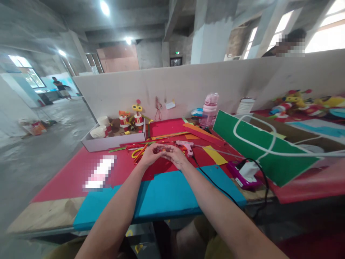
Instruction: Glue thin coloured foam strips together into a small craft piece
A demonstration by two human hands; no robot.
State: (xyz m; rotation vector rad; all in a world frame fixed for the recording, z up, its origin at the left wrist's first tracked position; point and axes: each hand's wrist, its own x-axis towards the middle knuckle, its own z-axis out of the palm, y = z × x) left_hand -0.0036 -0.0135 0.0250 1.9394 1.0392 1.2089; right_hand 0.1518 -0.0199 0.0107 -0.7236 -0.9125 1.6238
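My left hand (151,154) and my right hand (175,156) meet at the fingertips above the red table covering. Both are closed, with a small orange piece (164,150) showing between the fingers; its shape is mostly hidden. Just right of my right hand lies a pink hot glue gun (186,146), its black cord running toward the front. Yellow-handled scissors (135,153) and thin orange strips (140,154) lie beside my left hand. Under my forearms spreads a blue sheet (167,194) along the table's front.
A white tray (115,139) with paper cups and small figures stands back left. Behind are red card (169,129) and a pink bottle (209,109). A green board (256,149), white cable and purple power strip (244,178) stand right. A partition (178,82) closes the back.
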